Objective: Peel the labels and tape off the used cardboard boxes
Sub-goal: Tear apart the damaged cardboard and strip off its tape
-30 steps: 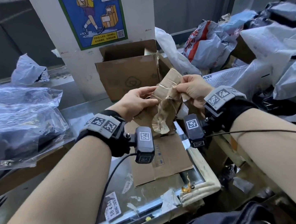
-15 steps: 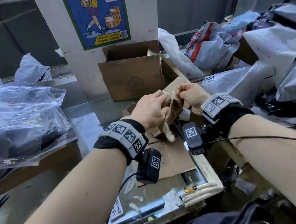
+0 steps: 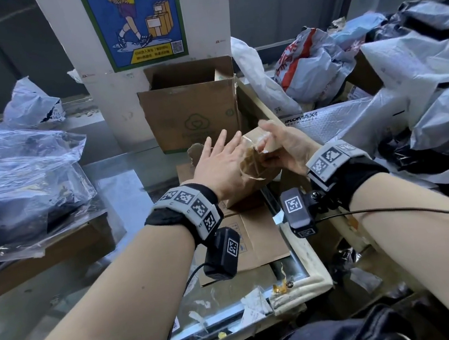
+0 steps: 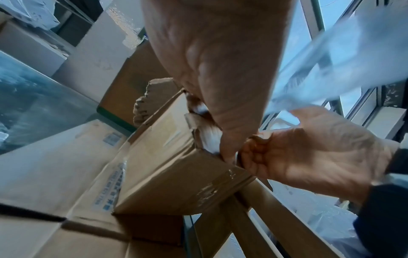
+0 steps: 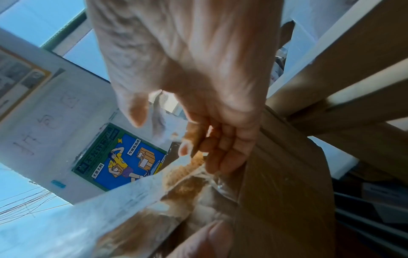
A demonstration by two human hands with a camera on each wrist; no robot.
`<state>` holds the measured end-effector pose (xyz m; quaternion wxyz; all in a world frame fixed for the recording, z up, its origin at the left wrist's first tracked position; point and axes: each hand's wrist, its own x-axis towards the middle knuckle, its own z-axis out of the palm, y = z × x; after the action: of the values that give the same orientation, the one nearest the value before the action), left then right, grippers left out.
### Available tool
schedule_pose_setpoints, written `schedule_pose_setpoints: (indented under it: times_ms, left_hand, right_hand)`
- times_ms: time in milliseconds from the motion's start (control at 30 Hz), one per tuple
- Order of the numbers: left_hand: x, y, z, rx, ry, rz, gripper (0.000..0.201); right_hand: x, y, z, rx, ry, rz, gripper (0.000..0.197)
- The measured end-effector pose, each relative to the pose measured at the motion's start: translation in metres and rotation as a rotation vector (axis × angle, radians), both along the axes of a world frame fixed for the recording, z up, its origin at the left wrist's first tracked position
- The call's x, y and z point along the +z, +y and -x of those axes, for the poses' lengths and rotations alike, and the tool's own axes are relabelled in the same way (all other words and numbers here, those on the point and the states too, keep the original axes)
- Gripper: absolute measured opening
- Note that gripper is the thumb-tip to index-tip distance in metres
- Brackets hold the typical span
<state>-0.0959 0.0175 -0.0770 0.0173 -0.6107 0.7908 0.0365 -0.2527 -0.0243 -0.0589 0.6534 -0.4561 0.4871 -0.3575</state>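
Brown cardboard box; blue, green-bordered poster; grey checker-marked wristbands.

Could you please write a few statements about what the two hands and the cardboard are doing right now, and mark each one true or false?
1. The left hand lies with straight, spread fingers against the small cardboard box. True.
2. The right hand is empty and hangs away from the box. False: its curled fingers grip the box's upper edge.
3. A strip of clear tape is partly lifted off the box. True.
4. The open cardboard box behind the hands is lying flattened on the table. False: it stands upright with its top open.
5. A blue poster hangs on the white pillar behind the boxes. True.
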Motion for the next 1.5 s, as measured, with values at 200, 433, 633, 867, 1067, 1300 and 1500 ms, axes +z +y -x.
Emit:
schedule_pose_setpoints:
  times_ms: [200, 433, 633, 867, 1067, 1300, 1500]
  left_hand:
    - [-0.008, -0.005, -0.003, 0.023, -0.031, -0.013, 0.095]
    - [-0.015, -0.004, -0.01, 0.062, 0.056, 0.028, 0.077]
    - [-0.018, 0.0, 0.004, 0.05, -0.02, 0.125, 0.065]
    - [-0.019, 0.003, 0.008, 0.089, 0.253, 0.227, 0.08]
    - [-0.026, 0.001, 0.01, 0.105, 0.136, 0.205, 0.083]
    - [-0.029, 0.004, 0.009, 0.112, 0.072, 0.185, 0.091]
    - [-0.027, 0.002, 0.017, 0.153, 0.114, 0.276, 0.08]
  right_hand:
    - [-0.007, -0.009, 0.002, -0.099, 0.331, 0.167, 0.023]
    - [0.009, 0.002, -0.006, 0.013, 0.493, 0.182, 0.009]
    - [0.042, 0.002, -0.002, 0.164, 1.236, 0.56, 0.049]
    - [0.021, 0.006, -0.014, 0.11, 1.031, 0.369, 0.028]
    - [0.002, 0.008, -0.026, -0.03, 1.199, 0.432, 0.068]
    - [0.006, 0.001, -0.02, -0.048, 1.197, 0.409, 0.083]
    - [0.001, -0.003, -0.016, 0.088, 1.165, 0.338, 0.052]
